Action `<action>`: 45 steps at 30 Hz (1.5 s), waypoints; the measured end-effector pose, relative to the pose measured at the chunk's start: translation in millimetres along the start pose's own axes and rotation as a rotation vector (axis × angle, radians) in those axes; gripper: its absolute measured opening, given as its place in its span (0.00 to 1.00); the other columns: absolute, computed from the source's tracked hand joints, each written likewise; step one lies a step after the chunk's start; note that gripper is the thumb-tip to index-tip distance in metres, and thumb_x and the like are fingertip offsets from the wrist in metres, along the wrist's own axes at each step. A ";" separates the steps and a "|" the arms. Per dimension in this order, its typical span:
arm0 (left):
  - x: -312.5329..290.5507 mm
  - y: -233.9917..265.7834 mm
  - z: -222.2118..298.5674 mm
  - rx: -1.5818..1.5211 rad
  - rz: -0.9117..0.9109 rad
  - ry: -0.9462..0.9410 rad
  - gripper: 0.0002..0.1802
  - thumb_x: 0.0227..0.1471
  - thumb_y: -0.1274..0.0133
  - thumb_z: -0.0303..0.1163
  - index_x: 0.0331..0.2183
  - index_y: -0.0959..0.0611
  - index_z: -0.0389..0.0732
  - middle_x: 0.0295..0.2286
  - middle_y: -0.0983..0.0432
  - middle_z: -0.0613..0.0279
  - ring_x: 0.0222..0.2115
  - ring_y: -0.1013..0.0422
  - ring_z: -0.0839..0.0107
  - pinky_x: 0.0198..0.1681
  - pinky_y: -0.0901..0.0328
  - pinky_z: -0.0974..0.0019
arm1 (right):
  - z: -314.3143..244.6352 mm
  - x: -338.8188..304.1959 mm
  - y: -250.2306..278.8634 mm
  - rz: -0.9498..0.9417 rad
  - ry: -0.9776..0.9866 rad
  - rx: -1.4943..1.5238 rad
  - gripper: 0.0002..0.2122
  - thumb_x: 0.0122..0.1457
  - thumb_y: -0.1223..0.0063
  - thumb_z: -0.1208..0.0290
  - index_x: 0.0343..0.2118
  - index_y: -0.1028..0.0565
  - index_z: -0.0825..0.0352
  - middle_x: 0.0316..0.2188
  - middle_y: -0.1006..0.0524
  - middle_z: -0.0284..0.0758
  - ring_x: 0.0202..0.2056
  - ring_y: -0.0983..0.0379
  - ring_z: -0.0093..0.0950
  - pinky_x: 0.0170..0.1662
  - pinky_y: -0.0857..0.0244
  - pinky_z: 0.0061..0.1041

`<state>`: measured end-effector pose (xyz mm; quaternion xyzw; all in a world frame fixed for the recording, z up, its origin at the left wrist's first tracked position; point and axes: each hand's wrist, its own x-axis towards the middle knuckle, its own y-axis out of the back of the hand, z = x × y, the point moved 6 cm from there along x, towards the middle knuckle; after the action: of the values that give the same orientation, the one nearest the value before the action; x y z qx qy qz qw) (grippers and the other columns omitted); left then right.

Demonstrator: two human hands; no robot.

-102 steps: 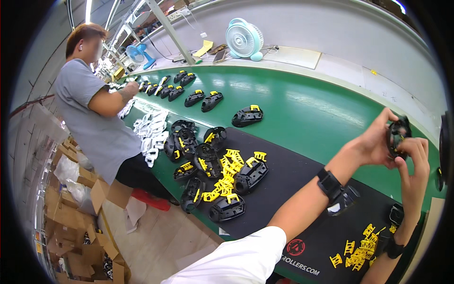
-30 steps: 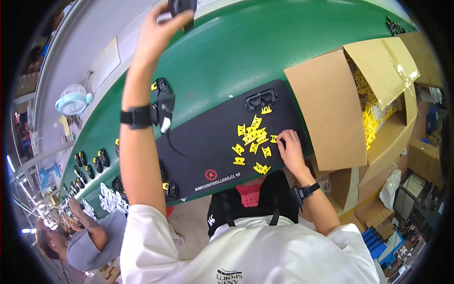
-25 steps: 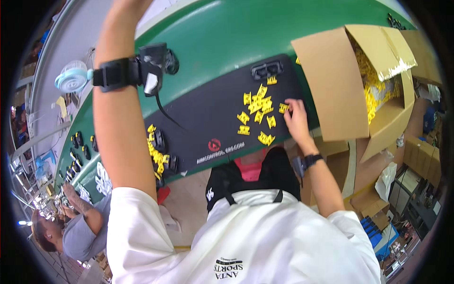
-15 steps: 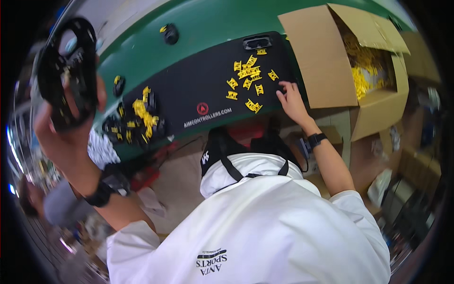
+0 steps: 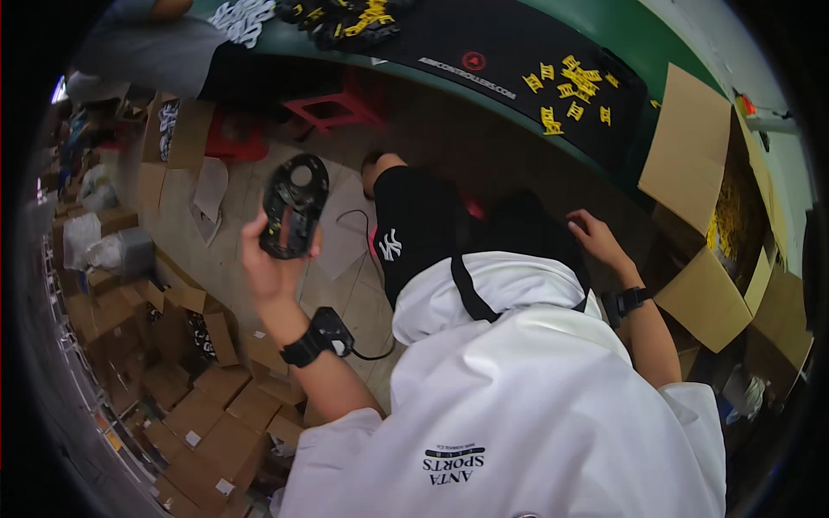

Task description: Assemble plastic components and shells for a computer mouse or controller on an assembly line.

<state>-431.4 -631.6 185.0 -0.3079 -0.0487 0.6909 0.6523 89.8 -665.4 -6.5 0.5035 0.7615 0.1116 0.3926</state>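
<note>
My left hand (image 5: 281, 263) is raised over the floor at the left, closed around the lower part of a black plastic shell (image 5: 278, 203). The shell is an elongated oval with a round hole near its top and a longer opening below. Beside my right thigh, my right hand (image 5: 600, 240) hangs apart from the table, fingers loosely spread and nothing visible in them. Small yellow plastic clips (image 5: 580, 82) lie scattered on the black mat (image 5: 509, 52), beyond my right hand. A heap of black parts with yellow pieces (image 5: 354, 22) sits at the table's far left.
An open cardboard box (image 5: 691, 147) holding yellow pieces stands at the right. Red stools (image 5: 337, 112) are under the green table (image 5: 661, 56). Many cardboard boxes (image 5: 207, 414) crowd the left floor. Another person's grey clothing (image 5: 147, 60) shows at upper left.
My view has swung left and down toward the floor. My left hand, still holding the shell, has come down away from the table. My right hand has drawn back from beside the clips.
</note>
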 end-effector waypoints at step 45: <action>282.0 559.8 -611.7 1.700 0.373 0.028 0.41 0.55 0.52 0.32 0.68 0.48 0.44 0.64 0.50 0.45 0.65 0.53 0.46 0.69 0.57 0.52 | 306.0 562.0 -438.6 0.125 -0.422 -0.035 0.09 0.61 0.45 0.80 0.44 0.27 0.69 0.42 0.25 0.40 0.42 0.24 0.33 0.43 0.25 0.31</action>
<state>-608.6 -654.2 -672.3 0.2720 0.5429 0.5848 0.5378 -94.5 -459.5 -731.4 0.5548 0.6279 0.0411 0.5442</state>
